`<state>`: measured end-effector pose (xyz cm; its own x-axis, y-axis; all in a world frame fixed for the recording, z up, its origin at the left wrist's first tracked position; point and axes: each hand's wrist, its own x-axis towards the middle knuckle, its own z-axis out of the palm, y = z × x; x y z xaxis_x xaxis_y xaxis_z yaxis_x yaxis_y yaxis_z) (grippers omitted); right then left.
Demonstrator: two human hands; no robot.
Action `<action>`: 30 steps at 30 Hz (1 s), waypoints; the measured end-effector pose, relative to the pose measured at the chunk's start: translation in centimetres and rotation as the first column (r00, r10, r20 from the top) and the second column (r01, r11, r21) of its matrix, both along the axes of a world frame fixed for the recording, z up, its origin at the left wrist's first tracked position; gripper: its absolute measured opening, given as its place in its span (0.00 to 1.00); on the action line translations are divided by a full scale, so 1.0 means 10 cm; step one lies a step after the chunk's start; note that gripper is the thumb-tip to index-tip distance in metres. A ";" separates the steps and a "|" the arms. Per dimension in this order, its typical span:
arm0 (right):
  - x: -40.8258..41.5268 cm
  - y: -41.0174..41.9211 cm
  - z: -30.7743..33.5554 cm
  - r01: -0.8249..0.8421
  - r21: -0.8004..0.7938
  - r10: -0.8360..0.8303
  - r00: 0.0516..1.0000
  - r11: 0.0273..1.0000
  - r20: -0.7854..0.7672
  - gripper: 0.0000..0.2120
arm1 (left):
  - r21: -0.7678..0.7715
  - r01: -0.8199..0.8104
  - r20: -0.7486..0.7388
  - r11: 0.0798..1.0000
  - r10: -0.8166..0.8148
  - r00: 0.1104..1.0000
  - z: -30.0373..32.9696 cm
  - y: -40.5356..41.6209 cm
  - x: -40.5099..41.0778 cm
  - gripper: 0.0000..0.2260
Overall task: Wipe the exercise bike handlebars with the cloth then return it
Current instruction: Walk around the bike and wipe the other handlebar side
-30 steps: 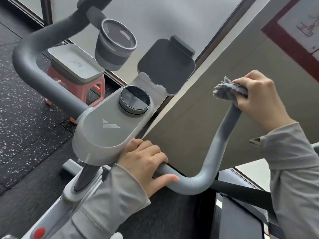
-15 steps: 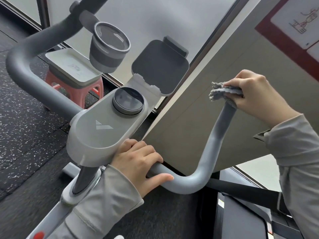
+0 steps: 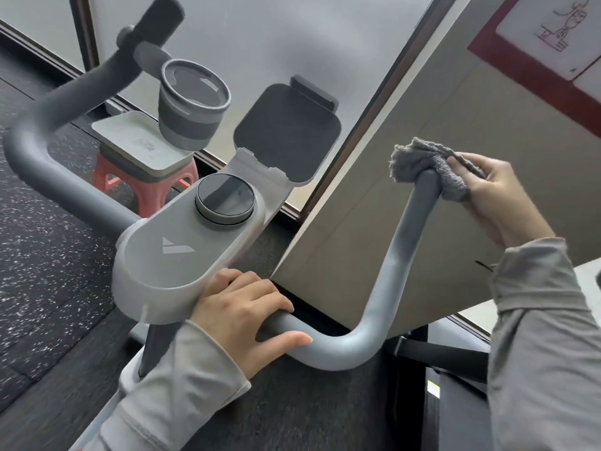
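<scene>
The grey handlebar (image 3: pixel 393 262) of the exercise bike curves up on the right from a light grey console (image 3: pixel 182 252) with a round dial (image 3: pixel 224 200). A crumpled grey cloth (image 3: pixel 419 161) is draped over the tip of the right bar. My right hand (image 3: pixel 500 196) holds the cloth from the right side, fingers pinched on it. My left hand (image 3: pixel 244 317) grips the low horizontal part of the bar just right of the console. The left bar (image 3: pixel 48 177) sweeps up and away at the far left.
A grey cup holder (image 3: pixel 192 105) and a dark phone cradle (image 3: pixel 286 131) stand above the console. Behind them a red stool (image 3: pixel 143 187) carries a white tray (image 3: pixel 130 138). A beige wall panel (image 3: pixel 422 131) is close behind the right bar. Speckled black flooring lies below.
My right hand has slid off the top of the right bar's tip to its right side, dragging the cloth over the tip. My left hand has kept its grip. The view shifted slightly.
</scene>
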<state>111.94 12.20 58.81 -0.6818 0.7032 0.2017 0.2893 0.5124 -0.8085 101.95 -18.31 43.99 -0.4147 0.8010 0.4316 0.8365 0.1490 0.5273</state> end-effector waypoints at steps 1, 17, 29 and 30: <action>0.04 -0.03 -0.06 0.029 0.009 -0.028 0.998 1.000 -0.060 0.09 | -0.001 0.000 -0.004 1.000 0.000 1.000 0.00 0.00 0.00 0.20; 0.04 -0.16 -0.64 0.204 -0.229 -0.288 0.850 0.952 -0.441 0.13 | 0.011 0.021 -0.061 1.000 -0.020 0.998 0.01 -0.01 0.01 0.25; 0.47 -0.69 -1.22 -0.031 -0.545 -0.286 0.824 0.838 -0.488 0.11 | 0.004 0.042 -0.064 0.999 -0.041 0.997 -0.04 0.00 -0.01 0.26; 0.52 -0.76 -1.26 -0.032 -0.572 -0.299 0.827 0.820 -0.476 0.11 | 0.002 0.043 -0.064 0.999 -0.043 0.997 -0.04 0.00 -0.01 0.26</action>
<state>117.11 4.56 46.18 -0.4732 0.8791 0.0572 -0.2309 -0.0611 -0.9711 101.86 -18.32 43.58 -0.3516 0.8157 0.4593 0.8741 0.1105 0.4730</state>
